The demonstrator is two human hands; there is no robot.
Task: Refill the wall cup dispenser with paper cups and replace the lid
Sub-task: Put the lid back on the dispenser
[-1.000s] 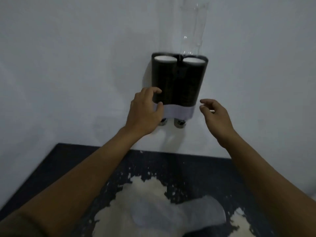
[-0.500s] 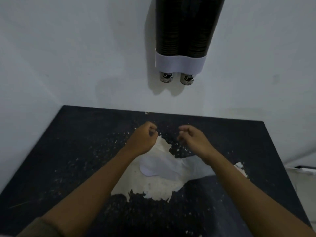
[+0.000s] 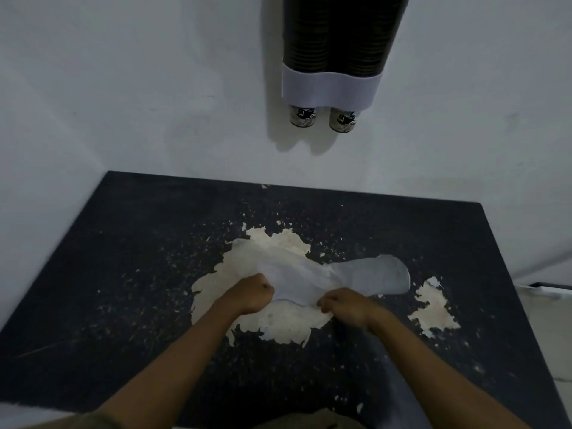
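The wall cup dispenser (image 3: 330, 85) hangs at the top of the view. Its twin dark tubes are packed with stacked paper cups above a white band, and its top is out of frame. Two printed cup bottoms (image 3: 303, 116) (image 3: 343, 119) stick out underneath. On the black table (image 3: 139, 243) lies the pale, translucent, figure-eight lid (image 3: 312, 275). My left hand (image 3: 252, 294) and my right hand (image 3: 348, 305) both pinch its near edge. The lid's left part looks slightly raised off the table.
The tabletop's black coating has peeled into large cream patches (image 3: 278, 323) (image 3: 433, 311) under and beside the lid. The white wall (image 3: 154, 103) meets the table's far edge. A white ledge with a dark strip (image 3: 551, 287) sits past the table's right side.
My hands came down from the dispenser to the table and closed on the lid's near edge. The view tilted down, so the dispenser's top left the frame.
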